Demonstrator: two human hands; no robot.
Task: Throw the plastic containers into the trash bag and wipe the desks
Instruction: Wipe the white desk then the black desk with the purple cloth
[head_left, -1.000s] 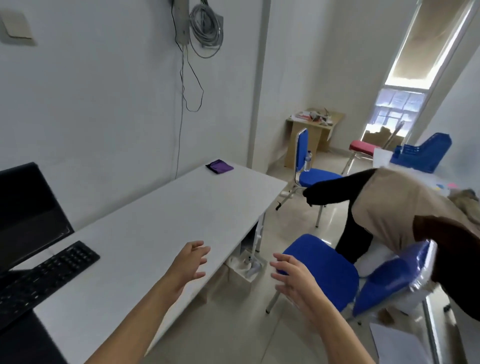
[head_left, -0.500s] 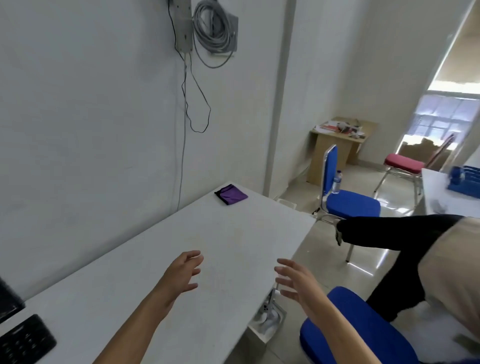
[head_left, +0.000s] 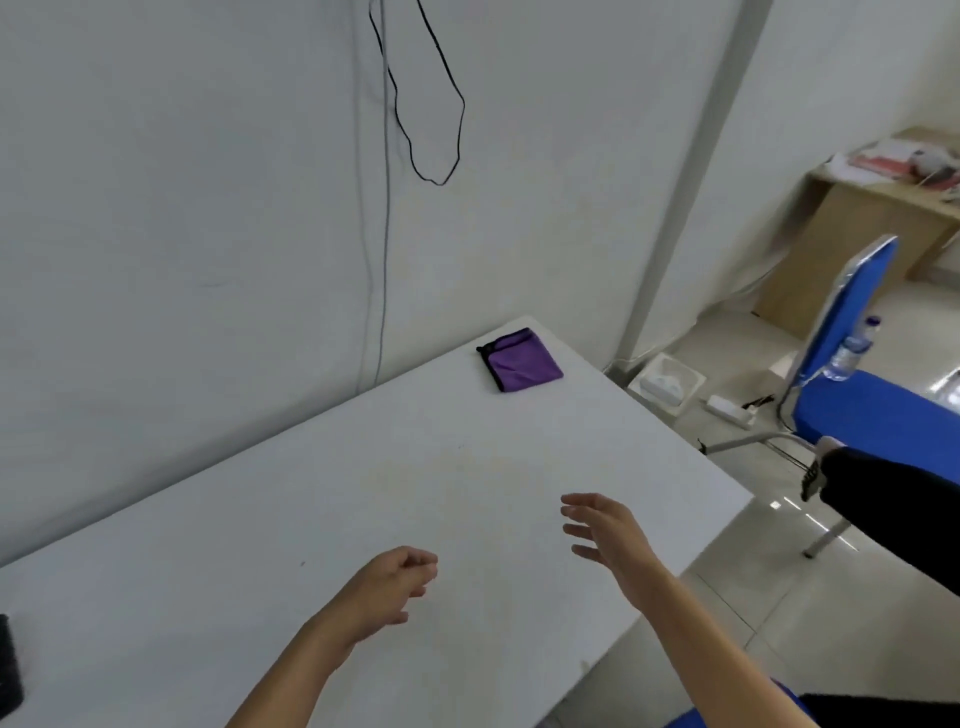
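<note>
i am hovering left hand (head_left: 387, 592) and right hand (head_left: 605, 530), fingers (head_left: 576, 531) loose, empty; purple cloth (head_left: 522, 361) at twelve o'clock, likely soft, light: pinch an edge.

The left hand (head_left: 387, 592) and right hand (head_left: 608, 535) are above the desk (head_left: 311, 519). A pouch (head_left: 519, 361) lies on the desk beyond both hands. A chair (head_left: 852, 312) stands beyond and right of the right hand, with what appears to be a bottle (head_left: 849, 349) on its seat.

The white desk (head_left: 363, 493) stands with its long back edge against the wall; its tabletop is matt, with faint yellowish smears near the middle (hard to make out). Off its far right corner a whitish square plastic container (head_left: 667, 382) sits on the floor, open side up.
</note>
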